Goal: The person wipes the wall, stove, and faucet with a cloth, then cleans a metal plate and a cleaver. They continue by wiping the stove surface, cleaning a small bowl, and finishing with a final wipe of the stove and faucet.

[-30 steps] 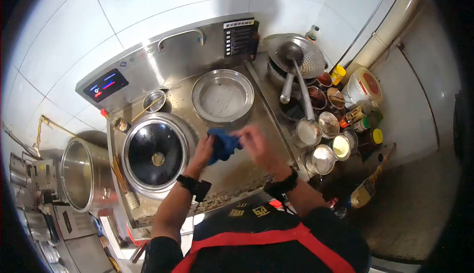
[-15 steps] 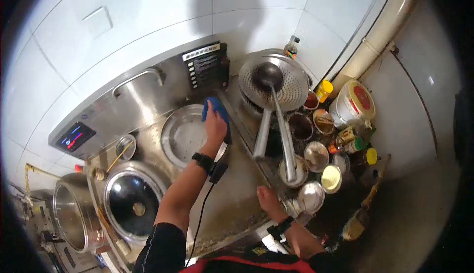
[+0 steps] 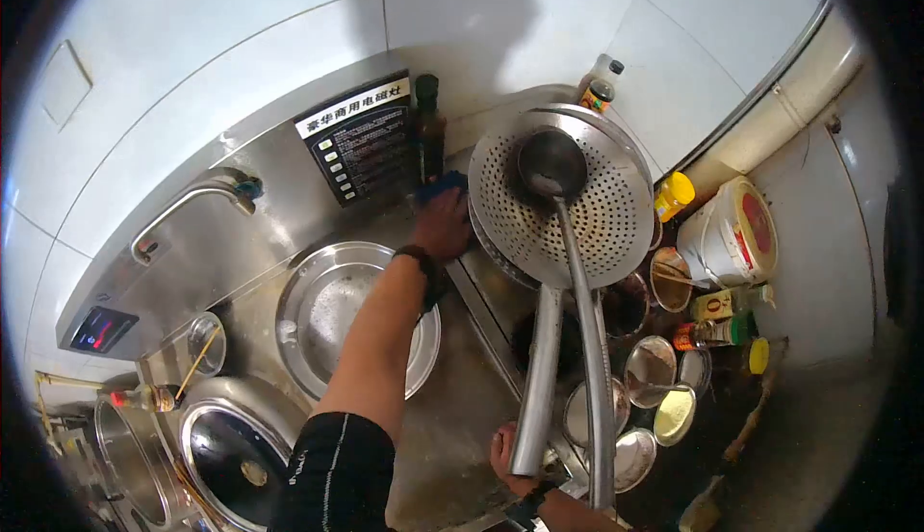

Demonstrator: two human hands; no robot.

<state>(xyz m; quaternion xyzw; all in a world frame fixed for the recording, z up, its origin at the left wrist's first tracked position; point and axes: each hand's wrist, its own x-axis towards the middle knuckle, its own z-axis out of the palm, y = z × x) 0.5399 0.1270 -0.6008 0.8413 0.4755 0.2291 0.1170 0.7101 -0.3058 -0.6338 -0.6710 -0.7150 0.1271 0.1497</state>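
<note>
Where the steel back panel meets the counter, just above the middle of the frame, a blue cloth (image 3: 441,184) is pressed against the metal at the foot of a dark glass bottle (image 3: 429,128). The person's left hand (image 3: 445,227) covers most of the cloth, fingers curled over it and gripping it, with a black band on the wrist and the bare forearm running down toward the lower centre of the frame. Just left of the bottle, a black instruction label (image 3: 358,139) with white writing is fixed to the panel. Immediately right of the hand, a large perforated strainer (image 3: 563,195) fills the upper right centre, with a dark ladle (image 3: 551,161) resting in its bowl; both long handles run down toward the bottom edge. Below and left of the hand, under the forearm, a round steel tray (image 3: 332,312) lies on the counter. The right hand (image 3: 504,452) sits at the bottom centre, beside the lower end of the strainer handle; it appears to rest on the counter edge, but whether it is open or closed cannot be told. At the right, small seasoning bowls (image 3: 653,368), a yellow-capped bottle (image 3: 674,195) and a white bucket (image 3: 729,233) stand close together. At the lower left, a black wok (image 3: 234,453) sits in its burner, with a curved steel faucet (image 3: 192,203) above it on the panel.
</note>
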